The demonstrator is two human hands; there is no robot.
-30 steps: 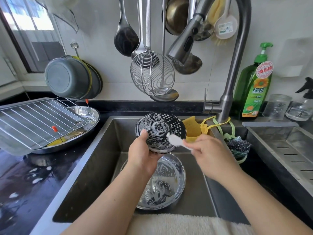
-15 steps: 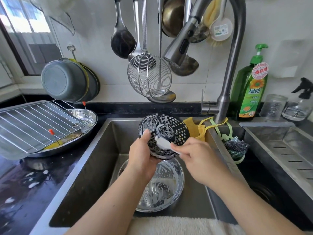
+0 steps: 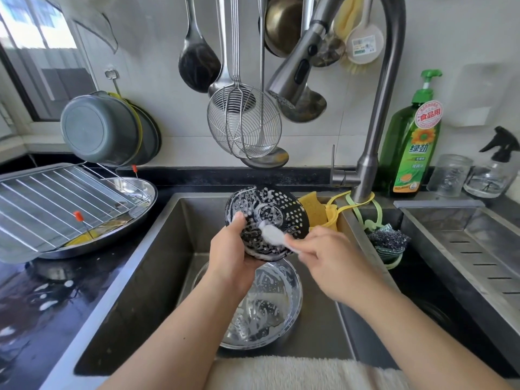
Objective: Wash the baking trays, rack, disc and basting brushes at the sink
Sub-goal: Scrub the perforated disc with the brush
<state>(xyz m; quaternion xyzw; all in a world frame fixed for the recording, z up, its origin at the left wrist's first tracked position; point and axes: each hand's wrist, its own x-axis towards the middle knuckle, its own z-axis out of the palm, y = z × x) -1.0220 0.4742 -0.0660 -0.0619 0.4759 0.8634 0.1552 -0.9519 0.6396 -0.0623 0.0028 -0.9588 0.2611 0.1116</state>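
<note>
My left hand (image 3: pixel 229 256) grips a black perforated disc (image 3: pixel 277 213), streaked with white suds, tilted up over the sink (image 3: pixel 157 260). My right hand (image 3: pixel 327 258) holds a white brush (image 3: pixel 273 235) whose head presses on the disc's face. Below them a round steel tray (image 3: pixel 270 308) smeared with foam lies on the sink floor. On the left counter a wire rack (image 3: pixel 45 204) rests across a shiny round tray (image 3: pixel 132 192), with red-tipped basting brushes (image 3: pixel 77 216) and something yellow under it.
The faucet head (image 3: pixel 295 71) hangs above the sink among ladles and a wire skimmer (image 3: pixel 243 122). A yellow sponge (image 3: pixel 312 205), a scourer (image 3: pixel 387 237) and a green detergent bottle (image 3: pixel 412 147) stand at the right. A second basin (image 3: pixel 461 249) lies far right. A towel (image 3: pixel 295 372) covers the front edge.
The brush has swept from the disc's right side across to its middle and lower face, with my right hand following. My left hand keeps hold of the disc.
</note>
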